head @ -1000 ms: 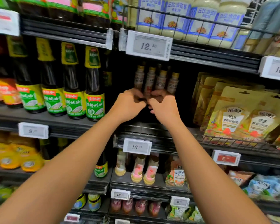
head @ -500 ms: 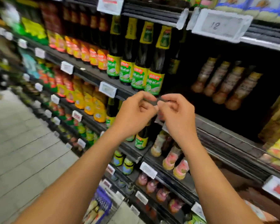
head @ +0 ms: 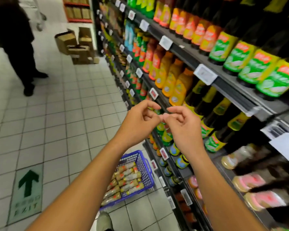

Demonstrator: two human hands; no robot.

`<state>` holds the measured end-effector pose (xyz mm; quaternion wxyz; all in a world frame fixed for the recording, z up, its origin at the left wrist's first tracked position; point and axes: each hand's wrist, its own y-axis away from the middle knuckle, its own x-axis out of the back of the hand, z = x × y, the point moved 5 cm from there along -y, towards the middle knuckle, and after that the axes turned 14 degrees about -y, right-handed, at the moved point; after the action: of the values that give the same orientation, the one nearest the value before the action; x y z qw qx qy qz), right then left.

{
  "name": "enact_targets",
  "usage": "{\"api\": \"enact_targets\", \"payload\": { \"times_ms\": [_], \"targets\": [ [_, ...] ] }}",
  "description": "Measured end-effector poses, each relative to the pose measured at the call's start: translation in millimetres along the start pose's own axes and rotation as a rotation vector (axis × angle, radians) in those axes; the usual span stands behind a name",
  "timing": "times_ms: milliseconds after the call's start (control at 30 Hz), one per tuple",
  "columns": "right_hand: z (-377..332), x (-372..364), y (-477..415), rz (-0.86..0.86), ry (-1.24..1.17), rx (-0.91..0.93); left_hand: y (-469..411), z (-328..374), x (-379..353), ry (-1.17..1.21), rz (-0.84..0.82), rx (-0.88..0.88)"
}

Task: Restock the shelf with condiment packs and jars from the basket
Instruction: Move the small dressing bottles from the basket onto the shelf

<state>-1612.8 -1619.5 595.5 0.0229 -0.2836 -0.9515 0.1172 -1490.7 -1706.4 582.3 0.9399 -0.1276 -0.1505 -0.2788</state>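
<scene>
Blue plastic basket [head: 144, 165], 1 only, sits on the tiled floor [head: 60, 114] just beside the foot of the shelf [head: 223, 80]. Inside it lie tan condiment packs [head: 128, 180] with red marks and gold ends, on their sides in layered rows. At least 10 show; blur blocks an exact count, and no pack label can be read.

2 hands are raised in front of the shelf, above the basket and apart from it. Left hand [head: 138, 121] and right hand [head: 183, 129]: fingers curled, thumb and forefinger tips of both meeting at 1 spot. Cannot tell whether anything small is pinched there.

Shelf rows hold dark bottles with green labels [head: 250, 67] and 3 orange-yellow squeeze bottles [head: 173, 79]. White price tags [head: 205, 74] are too blurred to read.

Floor sticker [head: 27, 192]: green arrow, "EXIT".
</scene>
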Motion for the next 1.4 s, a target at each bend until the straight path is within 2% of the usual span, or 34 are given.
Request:
{"api": "enact_targets", "payload": {
  "times_ms": [267, 533, 900, 1067, 1400],
  "targets": [
    [76, -95, -11, -0.172, -0.019, -0.161, 13, -90, 63, -0.005, 0.1, 0.217],
    [159, -145, -13, -0.166, -0.01, -0.334, 15, -181, 88, -0.031, 0.092, 0.4],
    [296, -129, 6, -0.172, 0.075, -0.57, 37, -318, 51, 0.001, 0.056, 0.686],
    [378, -110, 23, -0.204, 0.157, -0.672, 53, -403, 17, 0.049, 0.079, 0.838],
    [565, -68, 75, -0.296, 0.314, -0.938, 118, -583, -69, 0.068, -0.012, 1.156]
  ]
}}
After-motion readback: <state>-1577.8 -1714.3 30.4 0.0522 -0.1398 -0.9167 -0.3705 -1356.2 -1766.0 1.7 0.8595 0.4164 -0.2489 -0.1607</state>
